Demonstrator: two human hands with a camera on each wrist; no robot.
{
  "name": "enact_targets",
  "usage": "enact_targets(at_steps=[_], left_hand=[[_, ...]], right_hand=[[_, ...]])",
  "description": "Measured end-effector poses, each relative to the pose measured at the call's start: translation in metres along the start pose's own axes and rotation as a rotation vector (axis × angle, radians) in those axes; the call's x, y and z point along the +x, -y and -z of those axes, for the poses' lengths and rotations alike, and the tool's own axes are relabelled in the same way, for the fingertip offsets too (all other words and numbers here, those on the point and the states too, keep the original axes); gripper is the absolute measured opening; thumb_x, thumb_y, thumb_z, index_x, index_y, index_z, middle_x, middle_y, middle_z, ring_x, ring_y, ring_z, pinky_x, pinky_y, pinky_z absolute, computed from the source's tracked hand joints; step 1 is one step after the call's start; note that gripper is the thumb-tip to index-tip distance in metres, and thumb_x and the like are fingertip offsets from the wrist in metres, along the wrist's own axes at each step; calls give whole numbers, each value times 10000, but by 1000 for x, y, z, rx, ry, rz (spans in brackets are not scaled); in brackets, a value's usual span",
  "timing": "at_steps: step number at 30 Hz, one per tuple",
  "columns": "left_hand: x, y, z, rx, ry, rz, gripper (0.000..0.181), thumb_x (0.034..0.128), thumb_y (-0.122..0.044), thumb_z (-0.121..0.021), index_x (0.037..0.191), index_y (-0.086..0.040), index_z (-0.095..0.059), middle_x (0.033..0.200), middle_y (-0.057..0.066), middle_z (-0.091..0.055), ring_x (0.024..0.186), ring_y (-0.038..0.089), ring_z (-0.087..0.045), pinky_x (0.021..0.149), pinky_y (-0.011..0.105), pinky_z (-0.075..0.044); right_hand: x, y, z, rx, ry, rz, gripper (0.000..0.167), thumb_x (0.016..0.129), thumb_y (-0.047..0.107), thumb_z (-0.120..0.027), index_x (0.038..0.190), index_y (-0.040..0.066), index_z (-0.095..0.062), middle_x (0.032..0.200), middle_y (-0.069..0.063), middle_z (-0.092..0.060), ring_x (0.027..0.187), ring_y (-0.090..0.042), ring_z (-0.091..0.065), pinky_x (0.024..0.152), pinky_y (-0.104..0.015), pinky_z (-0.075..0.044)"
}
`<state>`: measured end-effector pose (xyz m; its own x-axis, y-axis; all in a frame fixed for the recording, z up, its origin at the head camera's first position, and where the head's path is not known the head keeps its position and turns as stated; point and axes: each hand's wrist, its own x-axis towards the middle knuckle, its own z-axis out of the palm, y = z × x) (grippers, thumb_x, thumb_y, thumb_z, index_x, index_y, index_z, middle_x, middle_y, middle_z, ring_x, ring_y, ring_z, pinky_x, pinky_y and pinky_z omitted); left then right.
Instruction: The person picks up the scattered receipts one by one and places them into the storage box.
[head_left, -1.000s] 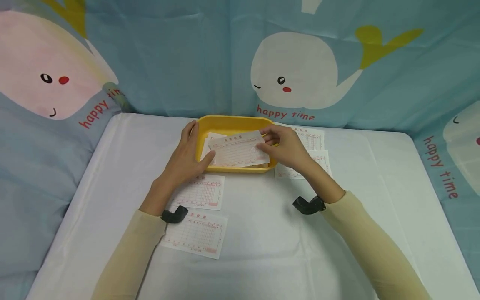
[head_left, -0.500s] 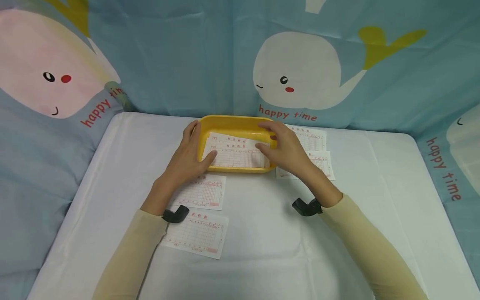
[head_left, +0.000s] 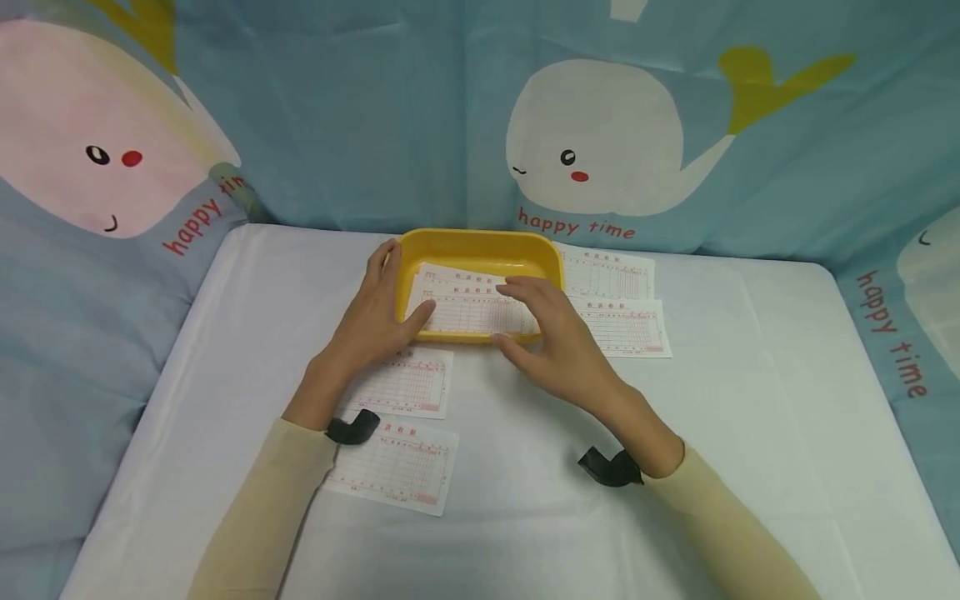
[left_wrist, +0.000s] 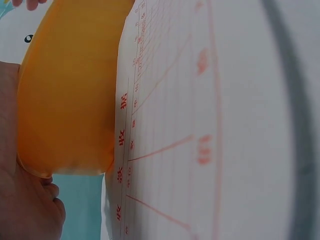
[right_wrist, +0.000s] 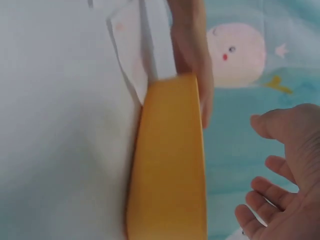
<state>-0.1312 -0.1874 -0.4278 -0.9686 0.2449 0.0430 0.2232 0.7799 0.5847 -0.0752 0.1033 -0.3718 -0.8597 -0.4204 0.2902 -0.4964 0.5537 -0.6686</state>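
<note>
Left hand (head_left: 367, 321) grips the left end of the yellow tray (head_left: 480, 243) on the table (head_left: 525, 500), receipt slips (head_left: 461, 315) inside; right hand (head_left: 562, 346) hovers at the right, fingers parted, holding nothing!

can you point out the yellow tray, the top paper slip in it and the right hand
yellow tray (head_left: 480, 248): head view, inside of its far wall
top paper slip (head_left: 468, 312): head view, middle of its printed face
right hand (head_left: 558, 348): head view, middle of the hand

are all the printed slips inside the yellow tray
No, printed slips also lie on the white cloth beside and in front of the yellow tray.
</note>
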Motion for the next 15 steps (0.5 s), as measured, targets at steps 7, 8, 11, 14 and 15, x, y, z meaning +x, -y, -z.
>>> enact_targets(at_steps=[7,8,11,14,15], left_hand=[[1,-1,0,-6,8,-3,1009,995,-532,-618,1723,-185,-12,1792,48,-45,1580,350,-336,1273,573,-357],[1,-1,-1,-5,10,-2,1011,994,-533,-618,1723,-186,-10,1791,53,-46,1576,354,-343,1269,573,-363],[1,-2,0,-2,9,4,1017,989,-528,-625,1723,-179,-14,1790,65,-54,1564,364,-360,1260,580,-375],[1,-3,1,-4,4,7,1019,988,-521,-632,1723,-167,-20,1788,68,-61,1562,366,-363,1258,581,-377],[0,-3,1,-7,4,6,1019,989,-518,-632,1722,-164,-20,1788,68,-61,1564,366,-359,1259,582,-375]], right_hand=[[-27,15,-25,25,14,12,558,937,239,-814,1435,102,-604,1519,-70,-568,1458,-232,-493,1235,-442,-426],[-31,16,-30,30,18,16,554,935,234,-816,1429,99,-608,1508,-66,-573,1452,-229,-496,1236,-433,-425],[-41,20,-46,32,39,24,557,927,231,-826,1426,108,-611,1479,-66,-589,1414,-216,-517,1213,-404,-448],[-50,24,-62,33,77,8,579,912,229,-844,1430,114,-612,1460,-69,-600,1391,-214,-533,1190,-401,-472],[-53,27,-66,36,97,-7,589,909,233,-848,1436,122,-610,1463,-65,-597,1391,-213,-531,1187,-402,-476]])
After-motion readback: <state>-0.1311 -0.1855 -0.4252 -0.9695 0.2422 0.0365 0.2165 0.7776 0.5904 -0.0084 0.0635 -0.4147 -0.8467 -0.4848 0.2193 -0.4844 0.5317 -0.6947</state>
